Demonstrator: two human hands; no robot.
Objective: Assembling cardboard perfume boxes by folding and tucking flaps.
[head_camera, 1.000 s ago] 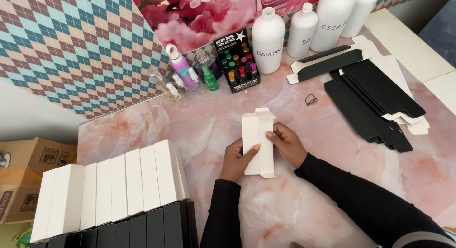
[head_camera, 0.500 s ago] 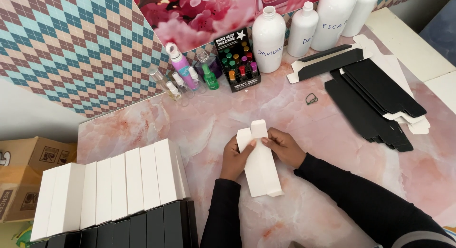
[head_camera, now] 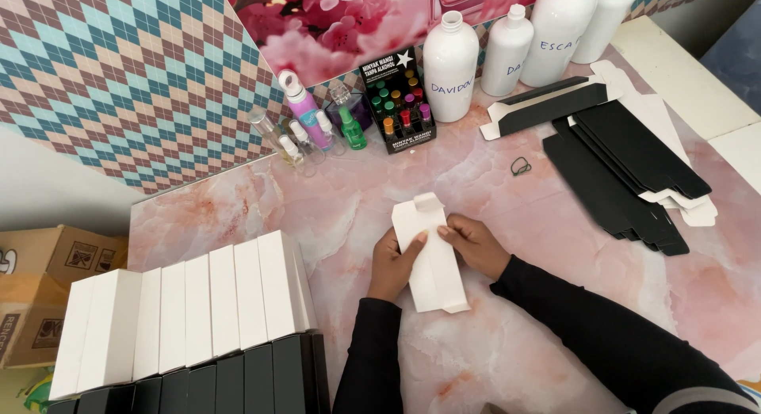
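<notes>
A small white cardboard carton (head_camera: 432,263) is held upright-tilted over the pink marble table (head_camera: 507,358), its top flap sticking up at the far end. My left hand (head_camera: 394,263) grips its left side, thumb on the front panel. My right hand (head_camera: 476,244) holds the right edge, fingers pressing near the top flap. Both arms wear black sleeves.
A row of finished white boxes (head_camera: 190,311) stands at the left with black boxes (head_camera: 214,386) in front. Flat black carton blanks (head_camera: 626,168) lie at the right. White bottles (head_camera: 450,65), small spray vials (head_camera: 305,133) and a dark display box (head_camera: 399,101) line the back. Brown cardboard boxes (head_camera: 47,287) sit far left.
The carton has turned from flat and straight to tilted, its lower end swinging toward me and right. My hands shifted up toward its top flap.
</notes>
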